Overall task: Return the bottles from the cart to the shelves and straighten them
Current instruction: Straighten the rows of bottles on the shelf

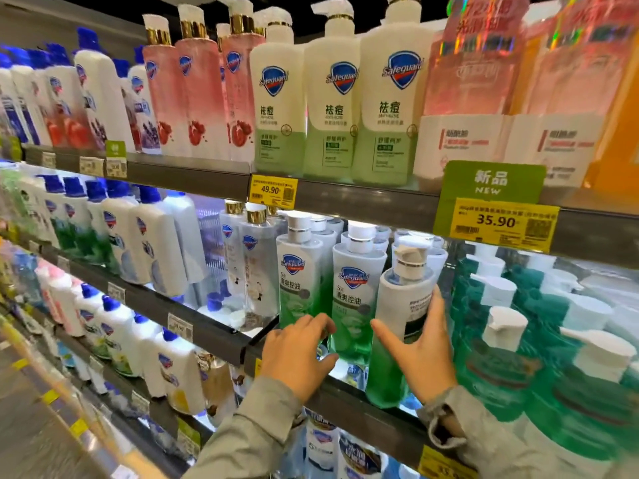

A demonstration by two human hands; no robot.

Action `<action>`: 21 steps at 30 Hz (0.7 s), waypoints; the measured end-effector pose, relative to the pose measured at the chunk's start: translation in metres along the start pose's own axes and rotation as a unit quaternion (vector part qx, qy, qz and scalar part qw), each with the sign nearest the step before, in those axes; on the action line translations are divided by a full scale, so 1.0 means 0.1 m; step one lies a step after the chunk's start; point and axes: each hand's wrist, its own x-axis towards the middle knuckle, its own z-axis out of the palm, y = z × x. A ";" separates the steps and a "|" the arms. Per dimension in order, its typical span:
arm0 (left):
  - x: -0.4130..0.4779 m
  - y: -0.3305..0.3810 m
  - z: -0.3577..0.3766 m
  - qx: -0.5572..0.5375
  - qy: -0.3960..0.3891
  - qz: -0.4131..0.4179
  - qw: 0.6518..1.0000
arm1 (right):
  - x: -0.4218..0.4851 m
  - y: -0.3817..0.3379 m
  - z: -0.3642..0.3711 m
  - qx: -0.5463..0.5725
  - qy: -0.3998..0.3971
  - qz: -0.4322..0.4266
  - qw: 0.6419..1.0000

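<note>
green pump bottle (403, 299) at the front edge of the middle shelf (349, 404).
two "safeguard" bottles (349, 292) with green bases stood just left of it, teal bottles (501, 340) crowded its right, and white-green "safeguard" pumps (332, 98) lined the shelf above; yellow price tags (273, 190) read "49.90" and "35.90", the latter under a green "new" sign (492, 183). the right grip (422, 354) held the bottle, thumb and fingers round its body; the left grip (297, 354) lay wide, fingers spread by the neighbours' bases.
</note>
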 end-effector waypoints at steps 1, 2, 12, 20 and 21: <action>0.01 0.01 0.01 0.001 -0.001 -0.001 1.000 | -0.01 -0.01 0.02 -0.023 0.011 -0.006 1.000; 0.01 0.01 0.01 0.001 -0.001 -0.001 1.000 | -0.03 -0.02 0.06 -0.051 0.030 -0.014 0.998; -0.02 -0.01 0.00 -0.016 0.002 -0.005 1.000 | -0.03 -0.05 0.25 -0.116 0.175 -0.001 0.978; 0.00 -0.02 -0.04 -0.020 0.009 -0.004 1.000 | -0.12 -0.14 0.11 -0.028 0.102 0.014 0.994; 0.01 -0.01 -0.03 -0.021 0.008 -0.003 1.000 | -0.13 -0.14 0.11 -0.024 0.102 0.008 0.995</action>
